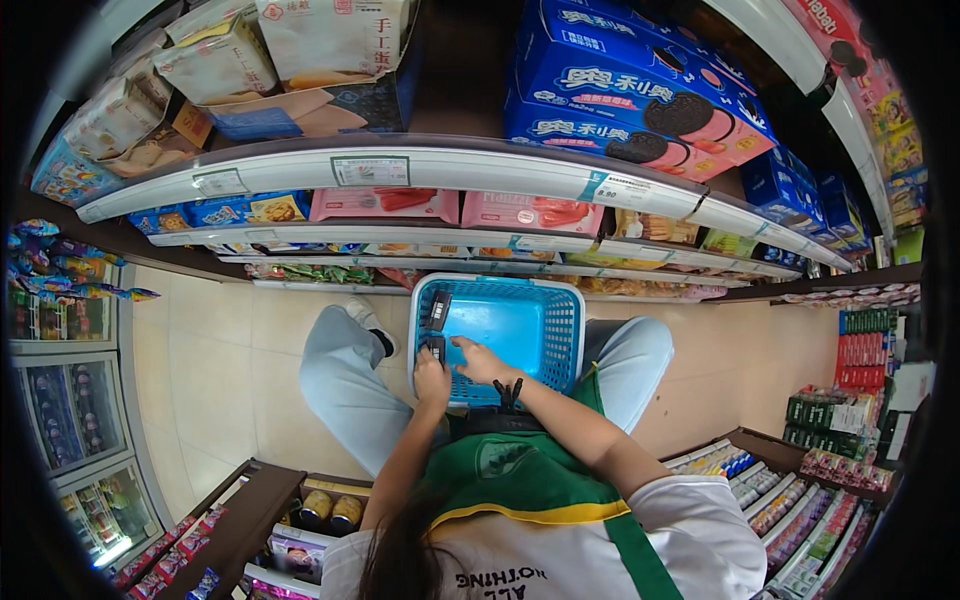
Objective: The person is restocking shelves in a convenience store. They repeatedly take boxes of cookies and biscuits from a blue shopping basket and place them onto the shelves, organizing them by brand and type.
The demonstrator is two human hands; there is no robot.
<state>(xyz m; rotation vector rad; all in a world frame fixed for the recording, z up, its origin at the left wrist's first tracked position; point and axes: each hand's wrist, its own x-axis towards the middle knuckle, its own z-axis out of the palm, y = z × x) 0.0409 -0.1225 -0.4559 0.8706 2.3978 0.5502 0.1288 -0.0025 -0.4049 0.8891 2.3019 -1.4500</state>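
A blue plastic shopping basket (501, 319) stands between my knees, its white rim towards the shelf. Along its left wall lie two small black boxes with white writing, a far black box (439, 310) and a near black box (436, 347). My left hand (433, 380) has its fingers around the near box. Over the basket's floor reaches my right hand (480, 361), fingers apart and nothing held, its index fingertip close to that same box. Part of the near box is hidden under my left fingers.
A snack shelf (480, 169) rises right before the basket, with blue Oreo boxes (600, 90) and wrapped pastries (322, 45). Behind me are low shelves with jars (331, 508) and candy rolls (795, 517). Glass-door coolers (79, 409) line the left side; tiled floor (240, 375) lies between.
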